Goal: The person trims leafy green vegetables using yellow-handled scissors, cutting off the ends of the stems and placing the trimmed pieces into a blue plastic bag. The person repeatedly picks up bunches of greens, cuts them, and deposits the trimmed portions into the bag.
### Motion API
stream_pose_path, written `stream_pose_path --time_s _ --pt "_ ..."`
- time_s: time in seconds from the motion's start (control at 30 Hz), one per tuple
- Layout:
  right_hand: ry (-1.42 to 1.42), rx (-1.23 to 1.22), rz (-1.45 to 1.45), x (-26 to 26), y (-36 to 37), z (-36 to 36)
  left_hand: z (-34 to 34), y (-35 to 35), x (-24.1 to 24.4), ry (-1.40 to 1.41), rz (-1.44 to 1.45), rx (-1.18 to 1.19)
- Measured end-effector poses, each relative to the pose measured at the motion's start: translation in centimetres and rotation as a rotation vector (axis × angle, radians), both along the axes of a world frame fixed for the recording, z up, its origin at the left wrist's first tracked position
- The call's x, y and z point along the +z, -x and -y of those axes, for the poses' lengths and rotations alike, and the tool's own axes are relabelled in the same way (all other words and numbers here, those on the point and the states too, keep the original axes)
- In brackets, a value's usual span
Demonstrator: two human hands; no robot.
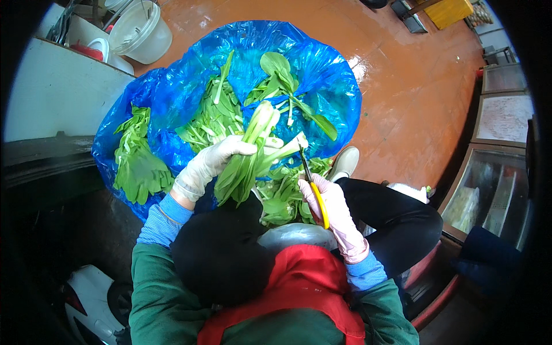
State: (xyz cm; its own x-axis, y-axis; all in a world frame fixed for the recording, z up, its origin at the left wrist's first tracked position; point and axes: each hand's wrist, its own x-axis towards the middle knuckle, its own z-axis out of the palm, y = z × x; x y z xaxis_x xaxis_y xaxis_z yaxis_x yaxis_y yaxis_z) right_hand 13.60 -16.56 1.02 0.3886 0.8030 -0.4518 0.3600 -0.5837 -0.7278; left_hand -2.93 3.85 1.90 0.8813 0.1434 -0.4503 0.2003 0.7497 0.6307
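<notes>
My left hand (211, 164), in a white glove, grips a bunch of leafy greens (241, 172) with pale stalks, leaves hanging down. In a pink glove, my right hand (330, 202) holds scissors (320, 200) with yellow handles. Their blades touch or lie close beside the pale stalk end at the bunch's right; how far apart they are is unclear. Beneath my hands a large blue plastic bag (172, 92) spreads out, bearing piles of cut leaves (213, 114) and a neat bundle of greens (140, 164) at its left. More greens (280, 202) lie near my lap beside a clear plastic bag (297, 236).
White plastic buckets (144, 36) stand at the upper left by a pale counter (60, 90). Tiled orange floor (405, 108) extends to the right, where a glass-fronted cabinet (487, 189) stands. My shoe (345, 161) is beside the blue bag.
</notes>
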Motion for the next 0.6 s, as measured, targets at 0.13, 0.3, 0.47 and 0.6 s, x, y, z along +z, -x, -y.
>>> stream_pose_path --time_s 0.13,0.3,0.47,0.6 --pt "0.025 -0.093 -0.029 -0.8 0.0 0.3 -1.3 0.4 -1.6 -0.132 0.054 0.059" --pt "0.090 -0.344 -0.279 -1.8 -1.4 -0.4 -3.5 3.2 -0.6 -0.166 0.040 0.266" --pt "0.125 -0.398 -0.274 -3.4 -1.8 0.0 -5.0 4.9 -2.3 -0.888 -0.484 0.042" --pt "0.147 -0.435 -0.354 -3.5 -1.7 0.0 -2.8 2.9 -4.4 -0.888 -0.405 0.173"
